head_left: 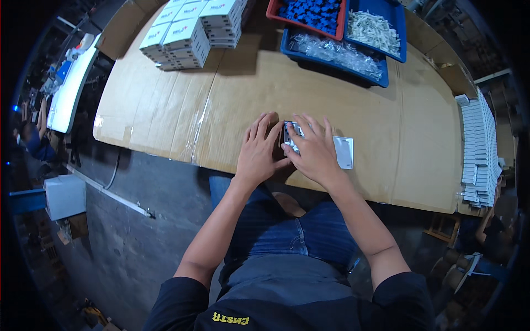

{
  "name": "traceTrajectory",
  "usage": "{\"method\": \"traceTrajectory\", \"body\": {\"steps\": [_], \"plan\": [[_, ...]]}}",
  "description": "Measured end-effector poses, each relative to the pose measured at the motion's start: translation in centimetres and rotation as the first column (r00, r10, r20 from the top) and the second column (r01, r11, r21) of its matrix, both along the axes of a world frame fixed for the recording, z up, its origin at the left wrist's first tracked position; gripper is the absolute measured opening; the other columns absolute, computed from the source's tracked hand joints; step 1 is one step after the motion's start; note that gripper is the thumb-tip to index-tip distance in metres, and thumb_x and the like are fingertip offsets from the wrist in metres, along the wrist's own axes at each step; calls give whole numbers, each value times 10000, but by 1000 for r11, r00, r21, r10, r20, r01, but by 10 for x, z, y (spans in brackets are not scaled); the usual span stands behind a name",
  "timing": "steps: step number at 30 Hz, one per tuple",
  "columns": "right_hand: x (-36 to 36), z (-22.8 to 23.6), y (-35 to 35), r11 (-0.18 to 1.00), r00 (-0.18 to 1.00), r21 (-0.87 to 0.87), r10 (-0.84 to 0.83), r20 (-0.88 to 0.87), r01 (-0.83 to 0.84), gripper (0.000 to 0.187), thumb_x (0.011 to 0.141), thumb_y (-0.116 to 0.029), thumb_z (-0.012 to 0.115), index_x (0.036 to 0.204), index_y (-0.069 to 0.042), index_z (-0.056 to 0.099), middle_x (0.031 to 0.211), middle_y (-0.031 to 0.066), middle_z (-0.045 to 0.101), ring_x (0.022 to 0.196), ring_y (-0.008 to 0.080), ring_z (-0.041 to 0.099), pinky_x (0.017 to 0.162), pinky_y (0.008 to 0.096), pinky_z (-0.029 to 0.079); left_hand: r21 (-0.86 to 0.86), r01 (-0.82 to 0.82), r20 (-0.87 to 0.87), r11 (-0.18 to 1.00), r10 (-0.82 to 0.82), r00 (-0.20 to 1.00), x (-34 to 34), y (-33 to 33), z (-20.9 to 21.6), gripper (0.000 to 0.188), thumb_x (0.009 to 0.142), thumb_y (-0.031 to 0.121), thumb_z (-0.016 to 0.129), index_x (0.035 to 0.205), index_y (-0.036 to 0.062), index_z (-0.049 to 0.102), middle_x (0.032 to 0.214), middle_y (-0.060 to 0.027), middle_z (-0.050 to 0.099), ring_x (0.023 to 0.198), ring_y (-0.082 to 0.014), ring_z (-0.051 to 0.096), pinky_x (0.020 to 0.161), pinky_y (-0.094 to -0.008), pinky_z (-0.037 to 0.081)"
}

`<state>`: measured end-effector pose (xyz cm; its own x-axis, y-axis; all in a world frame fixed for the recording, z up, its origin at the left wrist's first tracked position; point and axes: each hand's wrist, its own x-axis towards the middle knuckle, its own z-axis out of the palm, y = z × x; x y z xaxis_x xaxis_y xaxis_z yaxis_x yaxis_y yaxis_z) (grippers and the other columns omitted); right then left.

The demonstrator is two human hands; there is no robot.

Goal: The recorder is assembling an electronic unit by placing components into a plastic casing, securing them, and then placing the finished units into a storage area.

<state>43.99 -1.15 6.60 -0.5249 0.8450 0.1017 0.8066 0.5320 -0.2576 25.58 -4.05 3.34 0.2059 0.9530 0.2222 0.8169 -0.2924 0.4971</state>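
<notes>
While both hands rest on the cardboard-covered bench [331, 99], a small dark part with a clear, shiny wrapping [291, 136] lies between them, just beyond the near edge of the bench and directly in front of the person. The left hand [258, 151] lies flat with its fingers spread, its fingertips touching the left side of the small part; it grips nothing. The right hand [316, 149] covers the right side of the part with fingers spread over it, and whether its thumb pinches the part underneath cannot be told. Just right of the part, touching the edge of the right hand, lies a flat white plate [344, 152]. Beyond the part, at the far side of the bench, stand a blue tray [381, 80] of clear bagged pieces, a red tray [271, 11] of blue pieces and a stack of white boxes [190, 33]; far to the right of the part runs a long row of white plates [479, 149]. The part looks light and stiff, probably moulded plastic, and its glossy film may be slippery, so a hold across its short edges, thumb against forefinger, seems the safest place.
</notes>
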Motion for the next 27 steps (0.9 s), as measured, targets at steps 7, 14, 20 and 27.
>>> {"method": "traceTrajectory", "body": {"steps": [7,14,20,27], "plan": [[73,27,-20,978,961,-176,-149,-232,109,572,889,-177,746,1440,-103,610,1613,150,414,1520,344,350,1245,512,293,0,-29,7,1000,29,1000,6,-1,2,891,794,577,796,1486,93,511,1588,-166,409,1496,-376,355,1223,-496,305],[145,22,-46,934,960,-331,-208,-189,137,697,789,-134,822,1446,-106,591,1613,138,420,1513,344,363,1234,420,348,40,-7,-31,999,8,999,3,1,2,948,767,611,811,1454,30,514,1548,-156,461,1467,-355,392,1214,-487,316],[149,25,-45,892,914,-420,-300,-274,167,607,783,-150,831,1355,-94,639,1555,99,483,1441,329,452,1200,435,392,30,5,178,1000,-10,984,1,0,4,967,742,517,875,1481,33,479,1452,-153,551,1413,-367,462,1188,-471,349],[150,8,-38,970,947,-220,-167,-274,107,472,763,-171,849,1194,-58,690,1483,97,528,1394,334,500,1130,450,453,-170,168,909,971,88,406,-8,-11,0,735,898,212,789,1507,-1,438,1354,-111,617,1310,-201,558,1124,-362,423]]}}
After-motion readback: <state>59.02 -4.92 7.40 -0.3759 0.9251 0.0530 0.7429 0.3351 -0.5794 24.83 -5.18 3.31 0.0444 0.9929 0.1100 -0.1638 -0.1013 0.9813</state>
